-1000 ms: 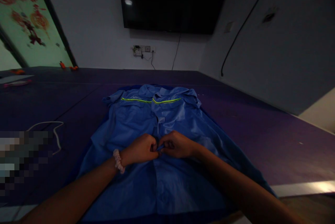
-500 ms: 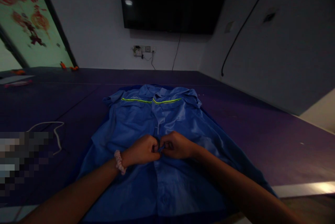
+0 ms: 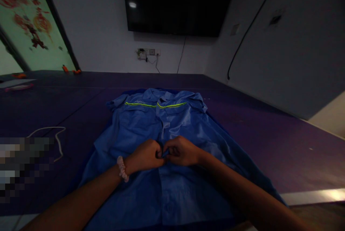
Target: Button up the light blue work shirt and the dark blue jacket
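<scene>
At the middle of the purple worktop (image 3: 269, 130) lies a blue shirt (image 3: 151, 123), front up, collar at the far end. Left hand (image 3: 145, 156) and right hand (image 3: 182, 150) meet at its front opening, each grip pinched together on the cloth. A white cord (image 3: 58, 139) lies left.

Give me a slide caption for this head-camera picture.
Left hand and right hand pinch the front of a blue shirt spread on a purple table.
</scene>
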`<action>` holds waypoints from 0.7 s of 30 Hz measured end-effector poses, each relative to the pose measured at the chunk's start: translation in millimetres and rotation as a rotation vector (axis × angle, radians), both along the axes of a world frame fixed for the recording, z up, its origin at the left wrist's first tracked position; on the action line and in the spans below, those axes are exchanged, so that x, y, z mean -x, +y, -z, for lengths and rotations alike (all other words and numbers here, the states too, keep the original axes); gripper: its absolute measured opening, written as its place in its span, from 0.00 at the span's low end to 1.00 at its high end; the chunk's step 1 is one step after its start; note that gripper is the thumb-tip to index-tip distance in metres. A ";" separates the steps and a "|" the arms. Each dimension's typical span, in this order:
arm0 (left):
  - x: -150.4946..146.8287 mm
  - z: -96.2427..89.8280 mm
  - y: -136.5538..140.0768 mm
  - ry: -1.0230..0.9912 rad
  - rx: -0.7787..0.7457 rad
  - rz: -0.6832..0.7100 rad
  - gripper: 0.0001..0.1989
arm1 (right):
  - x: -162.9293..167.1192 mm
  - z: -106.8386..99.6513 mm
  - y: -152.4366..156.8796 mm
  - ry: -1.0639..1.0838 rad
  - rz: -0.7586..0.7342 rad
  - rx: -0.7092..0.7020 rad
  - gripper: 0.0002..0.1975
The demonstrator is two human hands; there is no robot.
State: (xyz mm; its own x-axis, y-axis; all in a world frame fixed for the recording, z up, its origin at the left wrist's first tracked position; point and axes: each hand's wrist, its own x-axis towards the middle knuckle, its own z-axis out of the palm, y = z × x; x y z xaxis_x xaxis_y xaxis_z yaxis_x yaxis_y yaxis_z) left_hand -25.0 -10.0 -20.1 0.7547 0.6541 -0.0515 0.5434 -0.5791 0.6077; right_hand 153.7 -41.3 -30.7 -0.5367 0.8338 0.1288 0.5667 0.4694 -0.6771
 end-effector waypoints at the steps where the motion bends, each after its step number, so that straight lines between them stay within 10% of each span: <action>1: 0.0 -0.2 -0.3 0.000 -0.001 0.005 0.13 | -0.1 -0.6 -0.2 0.008 -0.001 0.007 0.11; 21: 2.2 1.1 1.1 0.015 -0.041 0.058 0.10 | -5.0 4.0 9.1 0.091 0.007 0.186 0.11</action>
State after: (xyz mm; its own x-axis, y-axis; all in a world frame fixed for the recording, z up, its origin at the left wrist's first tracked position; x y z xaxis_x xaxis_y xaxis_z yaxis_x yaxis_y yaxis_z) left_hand -27.3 -8.9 -21.2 0.7907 0.6110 -0.0369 0.5169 -0.6342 0.5751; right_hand 158.8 -32.1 -34.8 -0.5240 0.8515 0.0199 0.5025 0.3279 -0.8000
